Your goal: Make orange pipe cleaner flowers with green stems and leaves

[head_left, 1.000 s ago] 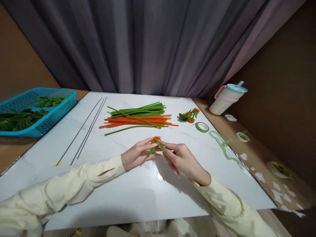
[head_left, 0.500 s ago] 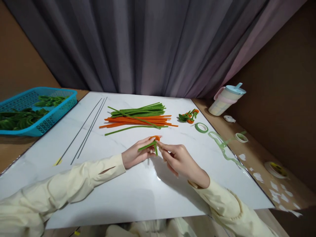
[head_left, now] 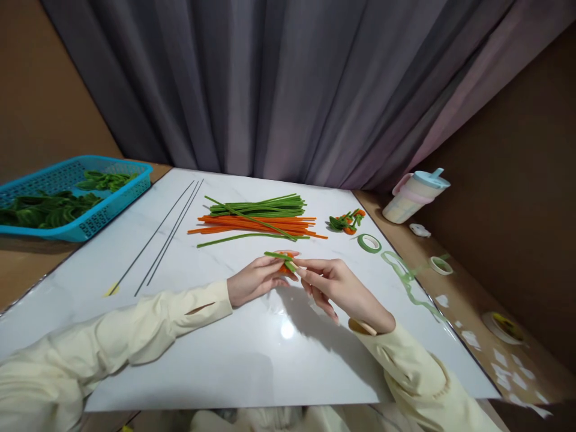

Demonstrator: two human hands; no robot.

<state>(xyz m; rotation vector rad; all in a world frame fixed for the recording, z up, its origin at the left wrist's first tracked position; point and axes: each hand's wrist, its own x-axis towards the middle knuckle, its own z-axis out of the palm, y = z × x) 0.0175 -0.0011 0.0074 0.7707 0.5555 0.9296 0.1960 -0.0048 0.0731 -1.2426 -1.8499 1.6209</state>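
Observation:
My left hand is closed around a small coil of orange pipe cleaner, above the middle of the white table. A short green pipe cleaner crosses the coil and sticks out to the left. At its other end my right hand pinches the green piece between thumb and index finger; the other fingers hang loosely curled. How the two colours join is hidden by my fingers. Beyond my hands lie a pile of green pipe cleaners, a pile of orange ones and one loose green stem.
Finished-looking orange and green pieces lie at right, near a roll of green tape and a loose tape strip. Three dark wires and a blue basket are at left. A tumbler stands back right.
The green pipe cleaner, earlier with one end hanging down, has turned so that this end points toward my right fingertips. My hands remain together; the view has shifted slightly.

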